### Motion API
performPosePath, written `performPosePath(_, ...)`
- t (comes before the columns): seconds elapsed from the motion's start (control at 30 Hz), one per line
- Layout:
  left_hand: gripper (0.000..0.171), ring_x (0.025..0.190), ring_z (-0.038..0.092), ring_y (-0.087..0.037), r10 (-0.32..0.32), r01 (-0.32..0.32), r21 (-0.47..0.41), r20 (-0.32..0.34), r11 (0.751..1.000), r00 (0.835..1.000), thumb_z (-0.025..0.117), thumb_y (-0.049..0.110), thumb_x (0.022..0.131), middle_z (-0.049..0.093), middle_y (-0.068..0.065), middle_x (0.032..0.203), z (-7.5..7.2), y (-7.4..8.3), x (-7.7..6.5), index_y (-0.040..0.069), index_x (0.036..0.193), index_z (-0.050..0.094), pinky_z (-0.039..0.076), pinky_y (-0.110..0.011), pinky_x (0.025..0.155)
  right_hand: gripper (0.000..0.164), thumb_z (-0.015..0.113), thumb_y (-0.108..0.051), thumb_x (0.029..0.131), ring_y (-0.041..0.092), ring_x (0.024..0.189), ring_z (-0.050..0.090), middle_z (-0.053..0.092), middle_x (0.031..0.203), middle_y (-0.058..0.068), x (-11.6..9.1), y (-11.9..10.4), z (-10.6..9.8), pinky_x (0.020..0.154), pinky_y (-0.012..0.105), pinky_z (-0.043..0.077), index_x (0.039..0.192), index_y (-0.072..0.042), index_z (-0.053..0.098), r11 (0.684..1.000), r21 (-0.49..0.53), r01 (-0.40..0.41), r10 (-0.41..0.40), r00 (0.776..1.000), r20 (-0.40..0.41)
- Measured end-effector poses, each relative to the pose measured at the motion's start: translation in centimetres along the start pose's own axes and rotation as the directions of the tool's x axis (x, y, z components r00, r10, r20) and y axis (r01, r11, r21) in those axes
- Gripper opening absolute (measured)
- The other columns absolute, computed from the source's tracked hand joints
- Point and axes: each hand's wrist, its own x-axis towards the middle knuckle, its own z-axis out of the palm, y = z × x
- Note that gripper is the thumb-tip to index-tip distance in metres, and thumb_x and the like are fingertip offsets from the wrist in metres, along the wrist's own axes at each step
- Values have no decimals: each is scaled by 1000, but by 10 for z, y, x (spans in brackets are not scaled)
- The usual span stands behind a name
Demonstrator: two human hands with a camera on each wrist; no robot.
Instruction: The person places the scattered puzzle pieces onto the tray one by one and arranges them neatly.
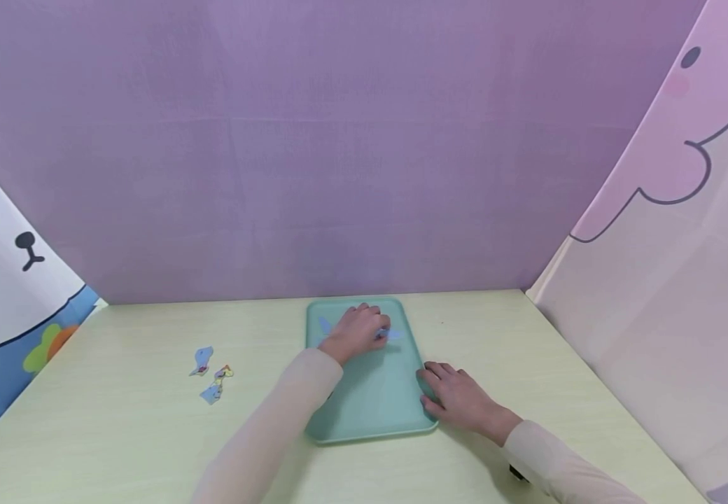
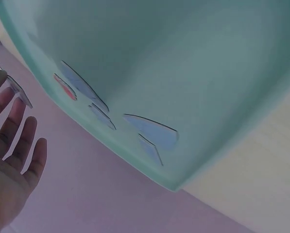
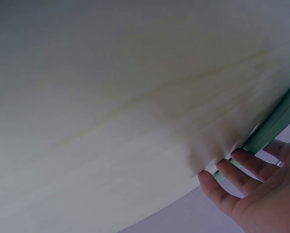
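My left hand (image 1: 356, 330) is over the far part of a light green tray (image 1: 373, 428). Between its thumb and fingers it pinches a thin, flat cutout piece (image 2: 19, 91), its edge dark in the left wrist view. Several pale blue cutout pieces (image 2: 152, 128) and one reddish piece (image 2: 65, 88) lie in the tray near its far rim. Beside the tray, my right hand (image 1: 461, 399) touches the right rim, fingers loosely bent and gripping no piece. Its fingertips (image 3: 206, 178) show next to the green rim in the right wrist view.
Left of the tray, a blue cutout piece (image 1: 203, 358) lies on the pale wooden table (image 1: 137, 420). Near it are another blue piece (image 1: 211, 393) and a yellow and red one (image 1: 223, 372). A purple cloth wall (image 1: 313, 175) stands behind, with printed cloth at both sides.
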Motion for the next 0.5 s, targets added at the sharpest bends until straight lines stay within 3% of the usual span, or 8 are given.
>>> performPosePath(0.5,18,90,56,-19,-78,78,4,56,997,995,60,30,86,62,3,99,6,12,15,25,101,67,48,-37,79,44,53,-32,89,31,115,49,52,125,15,0,1,2,83,50,47,124,-6,51,1000,-3,8,-8,1000,-15)
